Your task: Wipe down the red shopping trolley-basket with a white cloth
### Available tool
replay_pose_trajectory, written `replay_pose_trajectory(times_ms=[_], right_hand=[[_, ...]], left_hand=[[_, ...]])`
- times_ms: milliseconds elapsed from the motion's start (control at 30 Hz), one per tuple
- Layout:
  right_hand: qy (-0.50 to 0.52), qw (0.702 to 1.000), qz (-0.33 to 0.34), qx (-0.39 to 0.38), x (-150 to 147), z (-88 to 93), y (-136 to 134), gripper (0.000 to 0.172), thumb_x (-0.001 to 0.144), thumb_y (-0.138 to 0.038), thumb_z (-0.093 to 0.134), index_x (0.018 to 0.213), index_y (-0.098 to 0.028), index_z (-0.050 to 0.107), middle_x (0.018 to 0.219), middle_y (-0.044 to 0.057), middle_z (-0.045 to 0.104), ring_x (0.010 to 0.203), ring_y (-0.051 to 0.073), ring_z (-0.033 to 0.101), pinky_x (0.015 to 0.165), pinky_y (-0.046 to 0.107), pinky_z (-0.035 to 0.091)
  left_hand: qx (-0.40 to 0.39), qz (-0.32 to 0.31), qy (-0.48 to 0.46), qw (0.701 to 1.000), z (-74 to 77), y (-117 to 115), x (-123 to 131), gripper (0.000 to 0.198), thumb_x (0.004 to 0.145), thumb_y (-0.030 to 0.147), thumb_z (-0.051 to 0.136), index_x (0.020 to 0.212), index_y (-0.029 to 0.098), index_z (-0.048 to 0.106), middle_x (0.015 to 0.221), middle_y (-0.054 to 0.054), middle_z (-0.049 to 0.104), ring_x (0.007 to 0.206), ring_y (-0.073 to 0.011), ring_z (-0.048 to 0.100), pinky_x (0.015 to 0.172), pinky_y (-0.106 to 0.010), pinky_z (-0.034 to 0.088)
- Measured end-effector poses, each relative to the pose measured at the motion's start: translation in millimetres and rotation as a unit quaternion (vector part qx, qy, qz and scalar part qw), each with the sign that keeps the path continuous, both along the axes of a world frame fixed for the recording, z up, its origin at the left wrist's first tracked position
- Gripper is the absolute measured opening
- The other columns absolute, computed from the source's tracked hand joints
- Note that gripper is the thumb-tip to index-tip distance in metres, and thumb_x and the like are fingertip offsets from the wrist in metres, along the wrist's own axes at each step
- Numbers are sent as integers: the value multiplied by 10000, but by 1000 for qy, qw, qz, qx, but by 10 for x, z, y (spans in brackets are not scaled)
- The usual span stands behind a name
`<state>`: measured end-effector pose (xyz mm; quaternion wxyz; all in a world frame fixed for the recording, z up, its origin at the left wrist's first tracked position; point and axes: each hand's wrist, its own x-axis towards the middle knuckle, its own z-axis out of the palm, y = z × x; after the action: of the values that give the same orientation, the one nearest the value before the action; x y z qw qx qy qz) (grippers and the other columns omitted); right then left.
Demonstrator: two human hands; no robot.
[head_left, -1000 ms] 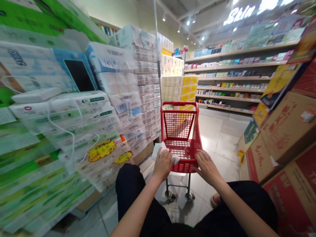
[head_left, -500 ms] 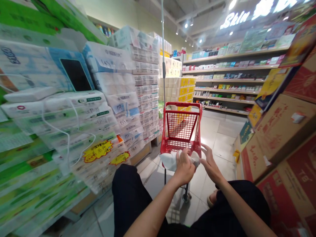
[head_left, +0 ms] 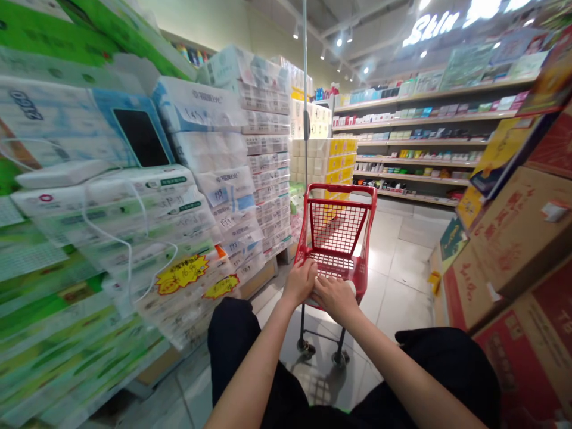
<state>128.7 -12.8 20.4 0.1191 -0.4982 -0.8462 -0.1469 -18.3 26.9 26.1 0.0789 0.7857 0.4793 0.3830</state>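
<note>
A red plastic shopping cart [head_left: 338, 226] on dark legs with casters stands between my knees. My left hand [head_left: 301, 281] is at the left of the cart's near edge, its fingers curled; what is inside them is hidden. Beside it, my right hand [head_left: 336, 299] bends over the same edge, fingertips close to the left hand. A bit of white cloth [head_left: 351, 288], perhaps a wipe, shows past the right hand, which presses it against the cart. The rest of the cloth is covered.
Stacked tissue packs [head_left: 263, 161] line the left, with a phone [head_left: 142, 138] and white cable on top. Cardboard boxes [head_left: 521, 232] are piled on the right. Stocked shelves [head_left: 415, 143] stand at the back. A thin metal pole [head_left: 306, 89] rises behind the cart.
The white cloth, widely visible before, is now mostly hidden. My left hand has shifted left along the cart's edge, and my right hand has come in from the right onto the edge.
</note>
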Motion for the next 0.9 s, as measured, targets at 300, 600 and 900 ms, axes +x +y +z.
replay_pose_trajectory(times_ms=[300,600,900], right_hand=[[4,998,66,17,473,89,-120,181,967,-279,430,1001,-202,590,889,47,668,842,166,602,826,322,381],[-24,995,87,48,929,51,-166,208,935,-269,479,1117,-243,577,1050,48,648,1038,226,545,1030,444,296],[-29,1000,6,4,-20,-171,81,201,902,-139,450,1036,-160,598,978,103,658,913,220,594,778,328,410]], left_hand=[[-8,1,11,1000,-46,-27,-191,315,995,339,267,1042,228,558,1024,-40,637,1017,-178,582,873,-308,457],[21,-22,68,997,-107,-118,-31,279,978,273,271,947,211,540,759,3,635,777,-167,600,898,-336,413],[32,-8,32,999,-171,-230,115,183,923,232,353,1073,200,454,836,-15,633,805,-198,599,853,-358,424]])
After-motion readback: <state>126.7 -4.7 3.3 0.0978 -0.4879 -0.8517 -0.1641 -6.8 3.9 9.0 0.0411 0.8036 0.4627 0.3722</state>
